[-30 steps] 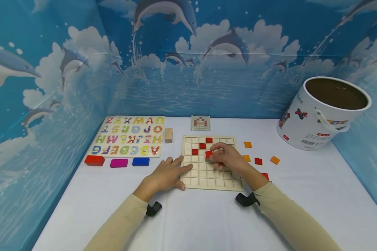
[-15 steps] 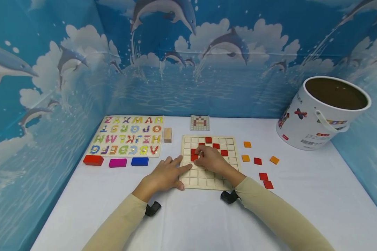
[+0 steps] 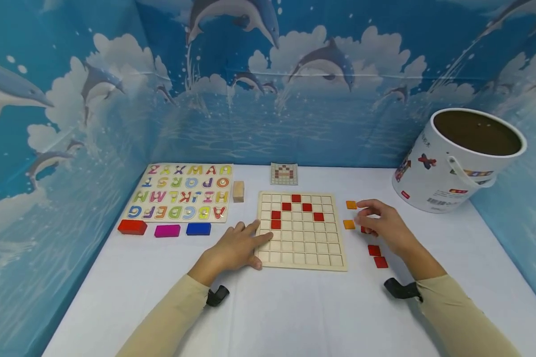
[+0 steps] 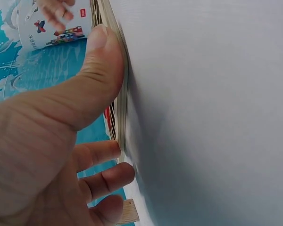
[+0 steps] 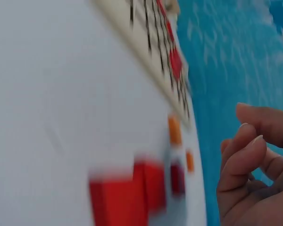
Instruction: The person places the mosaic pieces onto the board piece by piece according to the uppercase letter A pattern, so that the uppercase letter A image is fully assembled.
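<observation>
A wooden grid board [image 3: 308,248] lies mid-table, with several red square tiles [image 3: 275,224] set in its upper cells. My left hand [image 3: 236,249] rests at the board's left edge, fingers spread over the rim and thumb against the near corner. In the left wrist view the thumb [image 4: 104,61] lies along the board's side. To the right of the board my right hand [image 3: 386,225] hovers over loose tiles, fingers loosely bent and holding nothing. Near its fingertips are two orange tiles [image 3: 349,224] and a partly covered red tile [image 3: 364,229]. Two more red tiles [image 3: 374,250] lie closer to me.
Behind the board lies a small pattern card [image 3: 284,174]. At left are an alphabet puzzle board [image 3: 185,192], a plain wooden block [image 3: 238,191], and red [image 3: 132,227], magenta [image 3: 167,231] and blue blocks [image 3: 198,229]. A large white bucket [image 3: 451,168] stands back right.
My right hand put a red tile in a left-side cell of the board, let go, and moved right over the loose tiles. My left hand has stayed in place.
</observation>
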A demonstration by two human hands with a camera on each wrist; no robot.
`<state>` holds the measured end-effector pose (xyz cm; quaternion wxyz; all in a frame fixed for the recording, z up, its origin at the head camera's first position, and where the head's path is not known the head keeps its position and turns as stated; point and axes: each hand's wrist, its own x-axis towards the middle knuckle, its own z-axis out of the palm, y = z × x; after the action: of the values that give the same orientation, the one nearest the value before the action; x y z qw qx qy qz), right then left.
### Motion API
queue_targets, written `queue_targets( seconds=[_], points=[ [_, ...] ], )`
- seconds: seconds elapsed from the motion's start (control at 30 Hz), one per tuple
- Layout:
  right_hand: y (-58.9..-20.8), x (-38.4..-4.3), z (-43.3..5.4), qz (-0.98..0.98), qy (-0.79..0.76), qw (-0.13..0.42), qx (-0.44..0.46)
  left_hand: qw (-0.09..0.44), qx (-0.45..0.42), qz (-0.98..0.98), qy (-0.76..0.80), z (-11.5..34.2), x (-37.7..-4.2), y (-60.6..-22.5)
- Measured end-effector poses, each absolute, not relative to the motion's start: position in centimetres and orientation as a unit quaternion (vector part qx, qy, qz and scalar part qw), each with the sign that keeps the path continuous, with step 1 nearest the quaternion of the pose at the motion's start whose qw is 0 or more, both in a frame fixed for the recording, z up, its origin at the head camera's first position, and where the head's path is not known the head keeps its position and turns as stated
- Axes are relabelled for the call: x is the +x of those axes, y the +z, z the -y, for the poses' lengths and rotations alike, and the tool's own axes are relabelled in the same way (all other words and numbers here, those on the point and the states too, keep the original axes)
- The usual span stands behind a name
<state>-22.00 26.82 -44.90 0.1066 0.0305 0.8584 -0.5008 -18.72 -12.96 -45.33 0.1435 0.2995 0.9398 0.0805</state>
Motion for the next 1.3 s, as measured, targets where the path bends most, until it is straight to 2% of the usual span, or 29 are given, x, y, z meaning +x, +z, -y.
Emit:
queue_targets(
  seconds=[0.13,0.27,0.43,0.97,1.3],
  points=[
    [-45.7,-21.7,-30.1,-0.828,-0.542,0.119,0.085,0.146,0.292,-0.942,0.080,13.3,-18.7,-45.2],
    [-46.3,-21.6,-31.1,-0.809,-0.563,0.135,0.103,0.149,0.289,-0.942,0.087,13.5,-18.7,-45.1],
    [-46.6,-21.7,-30.5,-0.831,-0.529,0.146,0.095,0.150,0.287,-0.942,0.094,13.5,-18.6,-45.4],
    [-46.8,-21.7,-29.3,-0.901,-0.404,0.131,0.086,0.147,0.295,-0.940,0.090,12.9,-18.6,-45.5],
    [-46.5,-21.3,-29.5,-0.905,-0.397,0.121,0.095,0.150,0.294,-0.940,0.087,12.3,-18.6,-45.4]
  ],
)
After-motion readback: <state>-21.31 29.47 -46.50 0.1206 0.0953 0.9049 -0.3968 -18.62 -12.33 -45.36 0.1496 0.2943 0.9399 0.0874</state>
